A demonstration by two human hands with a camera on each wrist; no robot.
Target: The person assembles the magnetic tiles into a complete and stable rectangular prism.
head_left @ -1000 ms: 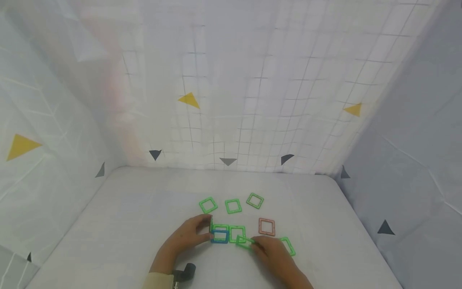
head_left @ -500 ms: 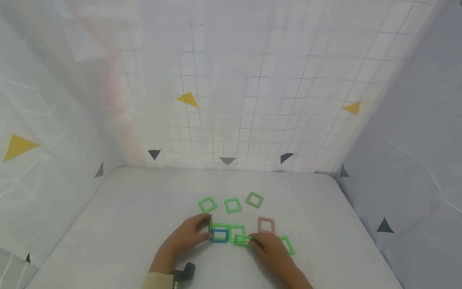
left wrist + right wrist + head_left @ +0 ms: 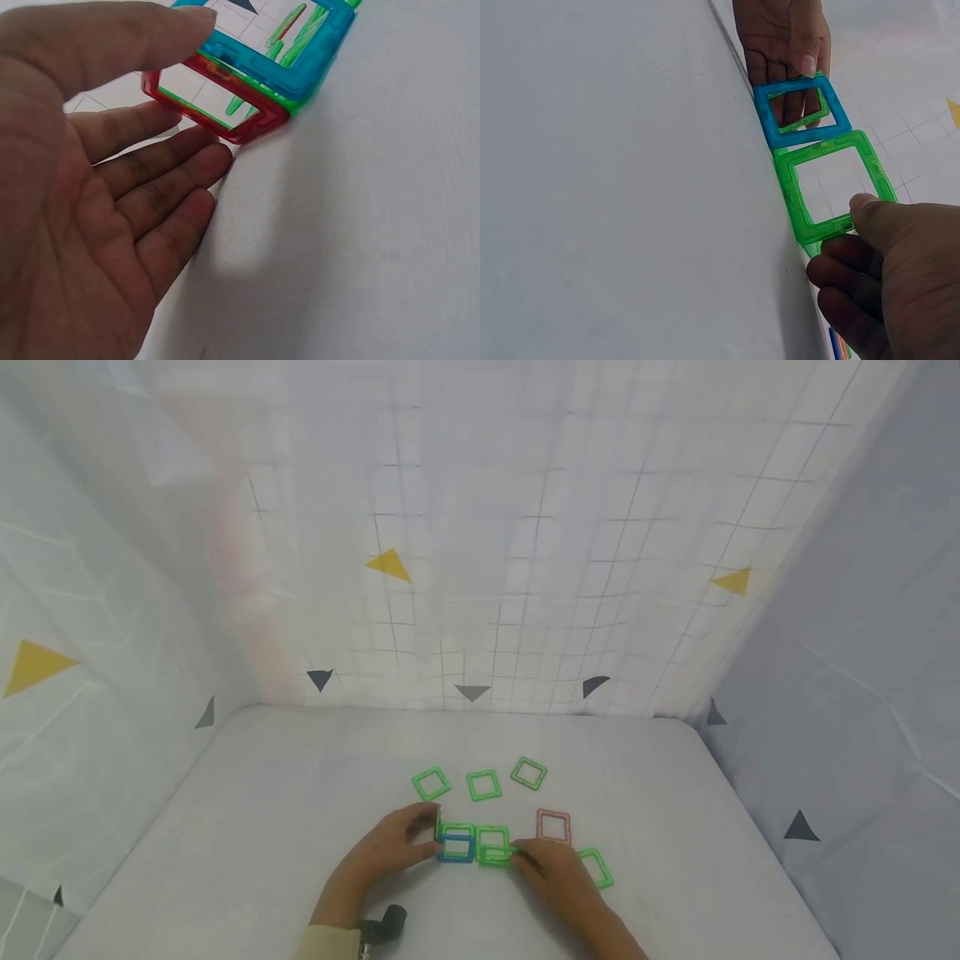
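Observation:
My left hand [image 3: 386, 843] holds the left end of a small build of square magnetic tiles in the head view. Its thumb touches the edge of the upright blue tile [image 3: 307, 82], and its fingers lie against the red side tile [image 3: 271, 120]. My right hand [image 3: 558, 872] pinches a green tile [image 3: 793, 195] between thumb and fingers. This tile stands next to the blue one, edge to edge in the right wrist view. Behind it in the head view, a flat green tile [image 3: 492, 829] extends the build to the right.
Three loose tiles with green frames [image 3: 483, 772] lie behind the build. A reddish tile [image 3: 553, 812] and another green tile [image 3: 603, 868] lie to the right, the latter partly behind my right hand. White patterned sheeting [image 3: 480, 610] walls the back and sides of the table [image 3: 300, 752].
My right hand has moved slightly left, bringing its green tile from a slant to upright, in line with the blue tile. My left hand stays in place.

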